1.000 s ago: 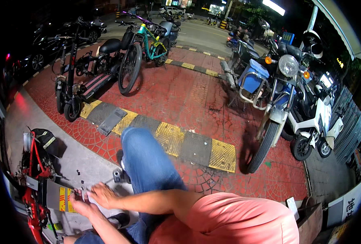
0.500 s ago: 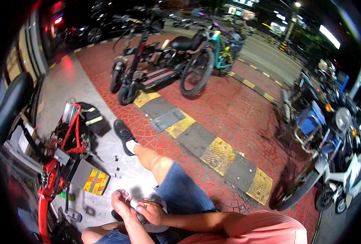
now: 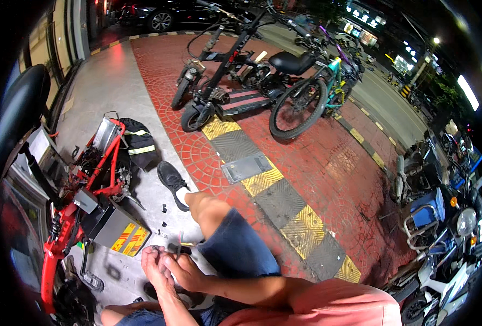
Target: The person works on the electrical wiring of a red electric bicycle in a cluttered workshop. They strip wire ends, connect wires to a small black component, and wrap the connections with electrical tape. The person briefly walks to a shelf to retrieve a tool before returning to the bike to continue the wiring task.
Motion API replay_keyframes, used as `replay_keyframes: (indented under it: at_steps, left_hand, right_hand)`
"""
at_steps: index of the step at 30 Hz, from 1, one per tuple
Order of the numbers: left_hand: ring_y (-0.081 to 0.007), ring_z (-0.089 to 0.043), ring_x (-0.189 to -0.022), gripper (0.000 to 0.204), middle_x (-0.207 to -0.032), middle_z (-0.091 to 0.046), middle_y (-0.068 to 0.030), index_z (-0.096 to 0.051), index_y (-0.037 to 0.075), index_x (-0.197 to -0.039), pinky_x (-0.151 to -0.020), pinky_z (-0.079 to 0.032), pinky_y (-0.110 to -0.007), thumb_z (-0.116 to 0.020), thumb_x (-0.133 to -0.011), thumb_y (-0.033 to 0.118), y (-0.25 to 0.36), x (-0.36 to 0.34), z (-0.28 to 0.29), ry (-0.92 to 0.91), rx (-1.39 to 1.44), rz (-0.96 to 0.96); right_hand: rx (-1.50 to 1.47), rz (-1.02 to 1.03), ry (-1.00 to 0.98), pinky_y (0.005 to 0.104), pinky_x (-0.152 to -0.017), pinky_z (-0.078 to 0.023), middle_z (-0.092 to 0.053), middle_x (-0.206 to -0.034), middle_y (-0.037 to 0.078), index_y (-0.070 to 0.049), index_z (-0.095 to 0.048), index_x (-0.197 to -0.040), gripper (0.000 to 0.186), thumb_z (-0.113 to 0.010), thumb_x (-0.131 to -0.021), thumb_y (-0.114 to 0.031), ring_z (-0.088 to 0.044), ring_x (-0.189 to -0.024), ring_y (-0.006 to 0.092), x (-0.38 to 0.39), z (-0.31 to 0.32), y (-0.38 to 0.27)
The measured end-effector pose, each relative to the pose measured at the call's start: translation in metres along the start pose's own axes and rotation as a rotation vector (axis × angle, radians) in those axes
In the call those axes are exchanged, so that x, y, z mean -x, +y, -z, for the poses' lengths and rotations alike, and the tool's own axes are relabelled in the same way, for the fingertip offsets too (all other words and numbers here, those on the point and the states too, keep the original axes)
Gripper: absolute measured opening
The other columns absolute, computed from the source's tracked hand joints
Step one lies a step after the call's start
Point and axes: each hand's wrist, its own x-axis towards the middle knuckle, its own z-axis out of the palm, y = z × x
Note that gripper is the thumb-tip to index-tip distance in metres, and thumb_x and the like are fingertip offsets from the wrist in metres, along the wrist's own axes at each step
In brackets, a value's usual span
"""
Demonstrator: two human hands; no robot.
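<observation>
My left hand point(image 3: 155, 267) is closed, fingers curled, just above the pale floor between my knees. Whatever it may hold is hidden. Against it rests my right hand point(image 3: 185, 273), closed in a pinch, and a thin, upright object sticks up by its fingertips; its kind is too small to tell. Just beyond the hands is a grey box point(image 3: 102, 227) with yellow and red stickers. It sits on a folded red bicycle frame point(image 3: 61, 247) at my left, with a black saddle point(image 3: 24, 111) above.
Small dark pieces point(image 3: 164, 224) lie on the floor near my black shoe point(image 3: 170, 180). A black cloth with pale stripes point(image 3: 137, 144) lies by the frame. Scooters and a bicycle point(image 3: 300, 108) stand ahead on red paving; motorcycles point(image 3: 442, 217) are parked at right.
The whole view has shifted, so the parked bikes sit further right. My hands have drawn closer together, and the thin object now stands up from the right fingertips.
</observation>
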Motion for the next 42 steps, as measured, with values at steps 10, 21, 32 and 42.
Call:
replay_keyframes:
  at_steps: [10, 21, 32, 42]
  left_hand:
    - [-0.0243, -0.069, -0.094, 0.018, -0.103, -0.068, -0.0085, -0.064, 0.005, -0.111, -0.076, -0.06, -0.036, -0.06, -0.094, 0.011, 0.051, -0.039, 0.033, 0.047, 0.202, -0.119]
    - [-0.016, -0.066, -0.079, 0.014, -0.09, -0.067, -0.0073, -0.064, 0.002, -0.105, -0.065, -0.058, -0.033, -0.056, -0.094, 0.006, 0.094, -0.011, 0.047, 0.124, 0.353, -0.355]
    - [-0.0211, -0.069, -0.08, 0.018, -0.093, -0.07, -0.0115, -0.063, -0.001, -0.108, -0.077, -0.06, -0.035, -0.055, -0.091, -0.001, 0.134, -0.036, 0.01, 0.1, 0.377, -0.298]
    - [-0.0264, -0.071, -0.085, 0.011, -0.095, -0.072, -0.014, -0.06, 0.004, -0.104, -0.077, -0.059, -0.04, -0.058, -0.093, 0.001, 0.173, -0.113, -0.019, 0.098, 0.42, -0.061]
  right_hand:
    - [0.131, -0.045, -0.144, 0.0393, -0.051, -0.046, -0.063, -0.06, 0.012, -0.001, -0.069, -0.084, 0.062, -0.037, -0.108, -0.049, -0.061, -0.054, 0.0204, -0.079, -0.026, 0.016]
    - [0.283, -0.228, -0.641, 0.0298, -0.051, -0.044, -0.059, -0.064, 0.002, -0.001, -0.066, -0.095, 0.054, -0.044, -0.107, -0.048, -0.054, -0.055, 0.011, -0.123, -0.061, -0.061]
    - [0.8, 0.046, -0.909, 0.0456, -0.071, -0.052, -0.07, -0.079, 0.016, -0.004, -0.063, -0.107, 0.038, -0.074, -0.082, -0.03, -0.07, -0.078, 0.0364, -0.211, -0.07, -0.119]
    - [0.674, 0.002, -0.801, 0.0407, -0.075, -0.053, -0.072, -0.088, 0.014, -0.003, -0.064, -0.11, 0.038, -0.074, -0.077, -0.019, -0.071, -0.085, 0.0304, -0.304, -0.051, -0.096]
